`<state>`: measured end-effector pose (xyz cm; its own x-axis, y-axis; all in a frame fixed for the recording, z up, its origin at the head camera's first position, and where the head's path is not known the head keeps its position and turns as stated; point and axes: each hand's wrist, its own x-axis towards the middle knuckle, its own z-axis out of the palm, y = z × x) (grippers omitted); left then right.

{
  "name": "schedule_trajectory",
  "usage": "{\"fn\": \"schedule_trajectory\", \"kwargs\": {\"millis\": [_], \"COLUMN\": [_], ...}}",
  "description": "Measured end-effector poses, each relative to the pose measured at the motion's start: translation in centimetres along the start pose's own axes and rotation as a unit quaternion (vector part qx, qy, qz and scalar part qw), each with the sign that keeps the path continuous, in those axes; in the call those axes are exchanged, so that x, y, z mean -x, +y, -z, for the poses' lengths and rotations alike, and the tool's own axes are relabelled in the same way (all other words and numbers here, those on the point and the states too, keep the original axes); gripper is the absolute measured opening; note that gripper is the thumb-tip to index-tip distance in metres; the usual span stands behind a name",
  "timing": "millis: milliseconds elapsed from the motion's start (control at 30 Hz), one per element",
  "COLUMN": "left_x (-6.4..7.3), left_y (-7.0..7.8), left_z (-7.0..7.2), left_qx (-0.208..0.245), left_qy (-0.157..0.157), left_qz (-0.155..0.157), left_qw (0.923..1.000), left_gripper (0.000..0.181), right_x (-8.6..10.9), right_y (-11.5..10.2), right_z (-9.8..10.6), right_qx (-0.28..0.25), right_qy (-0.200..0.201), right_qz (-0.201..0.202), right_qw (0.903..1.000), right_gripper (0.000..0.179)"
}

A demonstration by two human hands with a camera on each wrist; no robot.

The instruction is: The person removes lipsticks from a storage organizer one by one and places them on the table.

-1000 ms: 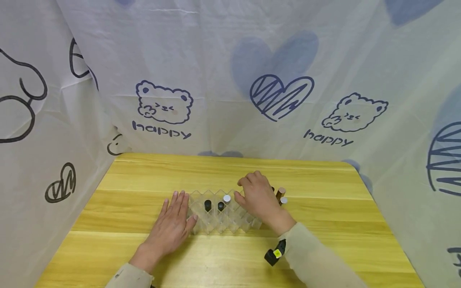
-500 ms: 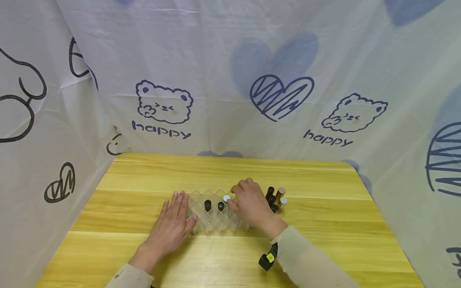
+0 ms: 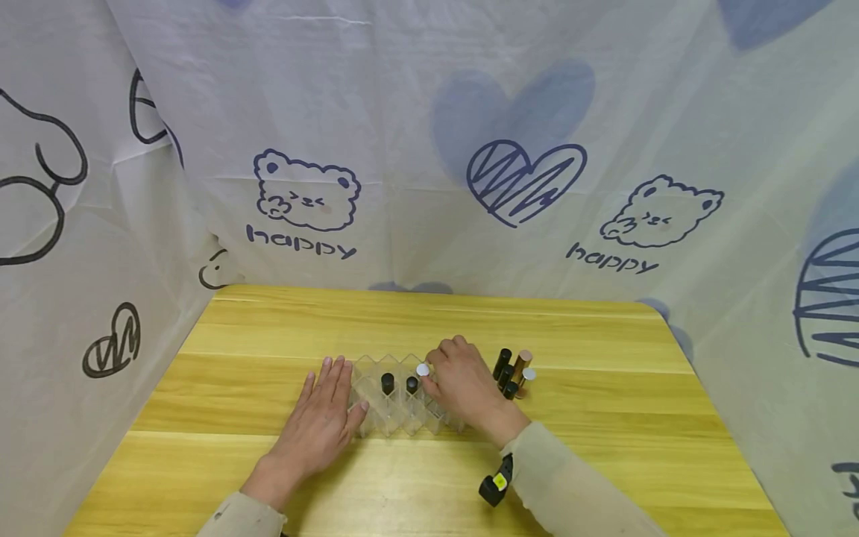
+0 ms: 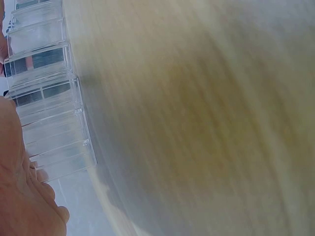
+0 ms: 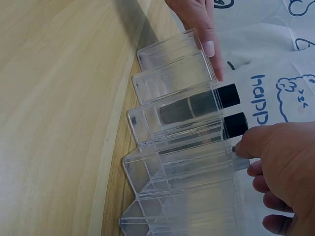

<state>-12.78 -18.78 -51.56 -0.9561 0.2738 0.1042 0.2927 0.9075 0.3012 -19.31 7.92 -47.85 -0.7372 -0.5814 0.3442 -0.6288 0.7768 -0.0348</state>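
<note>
A clear lipstick holder with diamond-shaped cells stands on the table. My left hand lies along its left end, fingers straight and thumb at the near corner. Two black-capped lipstick tubes stand in middle cells; in the right wrist view, their black caps project past the cell mouths. Just right of them, my right hand pinches the white-capped lipstick tube between thumb and fingers. In the right wrist view its pale cap is partly covered by the thumb. The right hand hides the holder's right cells.
Right of the holder stands a cluster of tubes: several black tubes, a gold-brown tube and a white-topped tube. The wooden table reaches back to a printed cloth, which also hangs along both sides.
My right hand has moved left and slightly nearer, from the holder's right part to the white-capped tube, uncovering the black tubes at right. The left hand has stayed still.
</note>
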Motion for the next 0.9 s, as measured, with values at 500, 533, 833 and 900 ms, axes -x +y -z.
{"fn": "schedule_trajectory", "kwargs": {"millis": [500,533,833,900], "left_x": [-0.02,-0.02,0.04,0.06], "left_y": [-0.15,-0.14,-0.11,-0.11], "left_z": [-0.05,-0.06,-0.06,-0.03], "left_qx": [0.002,0.002,0.002,0.004], "left_qy": [0.002,0.002,0.001,0.001], "left_qz": [-0.001,-0.001,0.000,0.000], "left_qw": [1.0000,1.0000,1.0000,1.0000], "left_gripper": [0.076,0.076,0.076,0.076], "right_x": [-0.45,-0.47,-0.52,-0.50], "right_y": [0.20,0.24,0.48,0.51], "right_z": [-0.03,0.00,-0.33,-0.43], "right_qx": [0.010,0.010,0.007,0.009], "right_qy": [-0.020,-0.022,-0.009,-0.008], "right_qz": [0.002,0.001,0.003,0.002], "right_qw": [0.9998,0.9997,0.9999,0.9999], "right_gripper": [0.022,0.022,0.021,0.023]}}
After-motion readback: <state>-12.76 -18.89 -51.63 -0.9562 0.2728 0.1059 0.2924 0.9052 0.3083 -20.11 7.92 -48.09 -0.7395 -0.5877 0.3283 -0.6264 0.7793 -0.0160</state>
